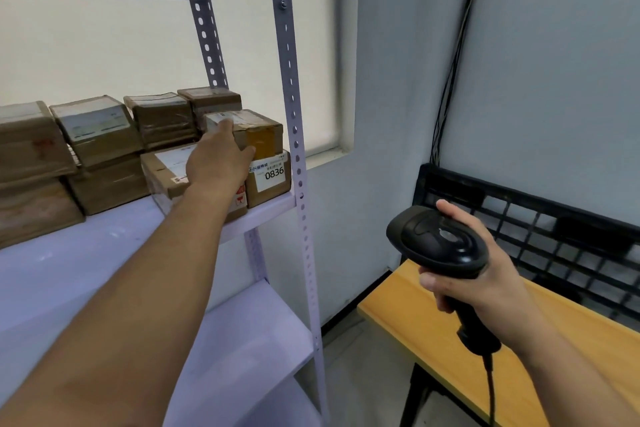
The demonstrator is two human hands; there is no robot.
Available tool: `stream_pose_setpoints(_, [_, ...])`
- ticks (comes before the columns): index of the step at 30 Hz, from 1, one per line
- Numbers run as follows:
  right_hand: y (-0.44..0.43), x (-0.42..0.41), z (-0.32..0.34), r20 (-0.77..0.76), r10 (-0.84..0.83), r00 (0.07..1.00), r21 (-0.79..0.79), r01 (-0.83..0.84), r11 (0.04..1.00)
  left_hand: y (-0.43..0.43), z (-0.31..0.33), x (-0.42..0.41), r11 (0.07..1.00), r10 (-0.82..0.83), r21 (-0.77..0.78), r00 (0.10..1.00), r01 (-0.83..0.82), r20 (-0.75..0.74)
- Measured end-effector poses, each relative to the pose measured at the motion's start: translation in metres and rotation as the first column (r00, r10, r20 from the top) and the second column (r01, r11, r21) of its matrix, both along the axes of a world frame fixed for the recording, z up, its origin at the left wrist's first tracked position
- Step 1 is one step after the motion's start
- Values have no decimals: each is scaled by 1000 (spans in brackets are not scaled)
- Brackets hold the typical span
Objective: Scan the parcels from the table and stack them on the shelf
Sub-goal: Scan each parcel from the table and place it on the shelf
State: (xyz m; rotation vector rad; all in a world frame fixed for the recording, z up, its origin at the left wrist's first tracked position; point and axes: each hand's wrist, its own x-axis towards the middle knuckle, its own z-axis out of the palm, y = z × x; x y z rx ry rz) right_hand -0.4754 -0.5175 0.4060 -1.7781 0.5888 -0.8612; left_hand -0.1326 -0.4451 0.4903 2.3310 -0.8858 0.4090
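A small brown cardboard parcel (pixel 258 130), taped with a yellowish patch on its near face and a white label on top, is being held level at the right end of the pale shelf (pixel 104 253), stacked on two lower parcels: one labelled 0836 (pixel 272 180) and a flat one with a white label (pixel 166 172) to its left. Further brown parcels (pixel 97 149) are being kept in two-high stacks along the shelf's far side, extending left
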Motion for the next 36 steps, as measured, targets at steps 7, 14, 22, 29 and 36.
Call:
stream_pose_setpoints(7, [10, -28, 0, -16, -29, 999, -19, 29, 999, 13, -1, -23, 999, 33, 7, 999, -33, -19])
stream_pose_setpoints(14, [23, -92, -6, 21, -20, 1000, 0, 20, 1000, 34, -47, -104, 977, -57, -194, 987, 85, 149])
stream_pose_setpoints(22, [46, -204, -26, 38, -61, 997, 83, 57, 995, 33, -133, -279, 945, -286, -184, 956, 270, -68])
stream_pose_setpoints(29, [68, -327, -50, 63, -105, 992, 127, 97, 987, 32, -177, -437, 899, -438, -48, 885, 436, -157])
stream_pose_setpoints(36, [84, -443, -63, 68, -216, 974, 162, 203, 966, 26, -199, -566, 825, -554, 11, 812, 565, -185])
